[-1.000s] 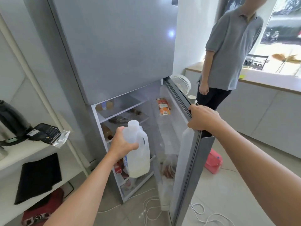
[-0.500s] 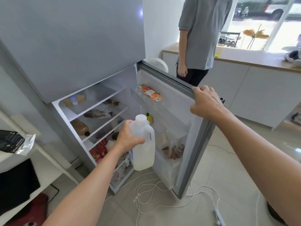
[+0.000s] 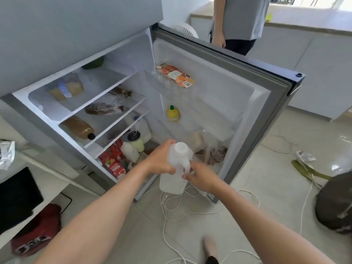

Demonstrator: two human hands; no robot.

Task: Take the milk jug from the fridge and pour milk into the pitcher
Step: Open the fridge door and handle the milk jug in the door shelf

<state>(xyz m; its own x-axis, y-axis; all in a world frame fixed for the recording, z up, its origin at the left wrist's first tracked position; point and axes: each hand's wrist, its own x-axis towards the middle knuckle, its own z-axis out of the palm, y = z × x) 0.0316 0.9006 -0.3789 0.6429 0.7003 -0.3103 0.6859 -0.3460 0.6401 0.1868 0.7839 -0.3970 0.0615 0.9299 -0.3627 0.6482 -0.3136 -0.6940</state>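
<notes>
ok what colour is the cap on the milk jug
White, matching the milk jug; the cap shows best in the head view.

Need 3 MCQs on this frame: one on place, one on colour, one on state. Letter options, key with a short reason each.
1. Where is the yellow lemon-shaped bottle?
A. door shelf
B. floor
C. countertop

2. What colour is the milk jug cap?
A. red
B. white
C. blue

3. What state is the fridge door in?
A. shut
B. open
C. removed

Key:
1 A, it sits on the inner door shelf.
2 B, the cap is white like the jug held by the left hand and right hand.
3 B, the shelves are exposed.
</notes>
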